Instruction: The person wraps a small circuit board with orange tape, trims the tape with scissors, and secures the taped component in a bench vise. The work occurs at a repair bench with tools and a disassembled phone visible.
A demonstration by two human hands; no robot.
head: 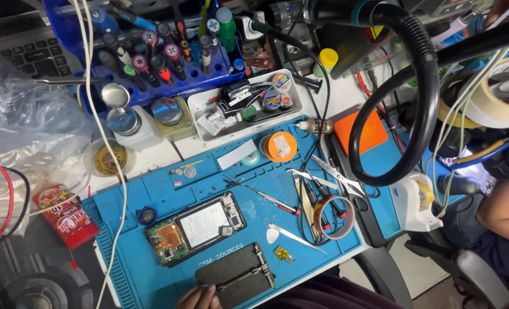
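Dark phone panel [235, 276] lay flat at the near edge of the blue mat [123, 212], and one hand [198, 298] came in from the bottom of the view, fingertips touching the panel's near-left corner! Which hand it was, and whether its grip had closed on the panel, could not be told: only knuckles and fingertips showed. The panel was a dark rectangle with a ribbed strip along its right end. Just beyond it, away from the hand, sat the opened phone [196, 229], tilted, showing a pale battery in the middle and copper-coloured parts at its left end. To the right, a white pick [272, 236], tweezers [295, 237] and a small gold part [283, 254] lay close together. Further right, a tape roll [334, 217]. Off the mat on the left of the desk, a red snack packet [64, 216] lay slanted. At the mat's far edge sat a round orange-lidded tin [280, 146] with a pale label.
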